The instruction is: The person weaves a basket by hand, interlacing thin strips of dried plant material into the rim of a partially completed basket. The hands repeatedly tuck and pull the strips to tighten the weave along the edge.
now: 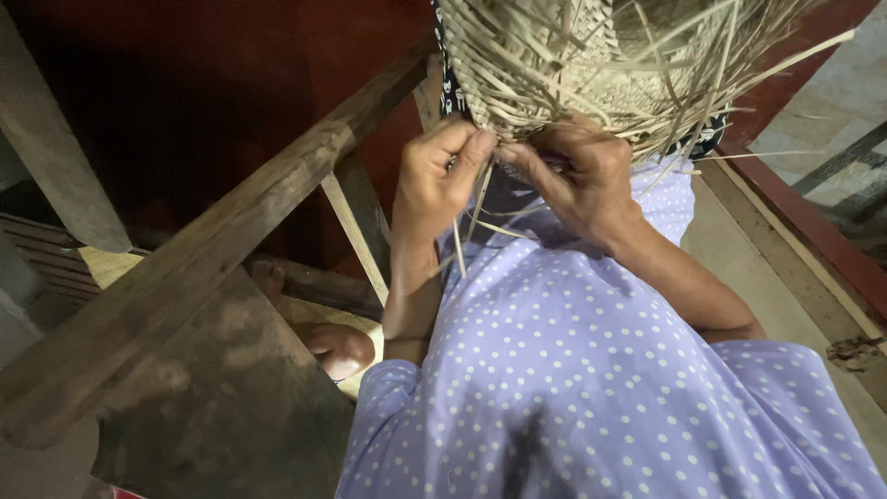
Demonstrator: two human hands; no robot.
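Now both hands work at the edge of the straw basket (573,65) on the lap. Left hand (434,180) and right hand (582,176) pinch thin strips (476,208), weaving; next needs a tight tuck.

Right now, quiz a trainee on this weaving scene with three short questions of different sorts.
1. True or false: both hands pinch strips at the rim of the woven straw basket.
2. Which hand sits nearer the slanted wooden beam? A) left hand B) right hand
3. Fill in: the person's lilac garment is patterned with white ____.

Key: 1 true; 2 A; 3 dots.
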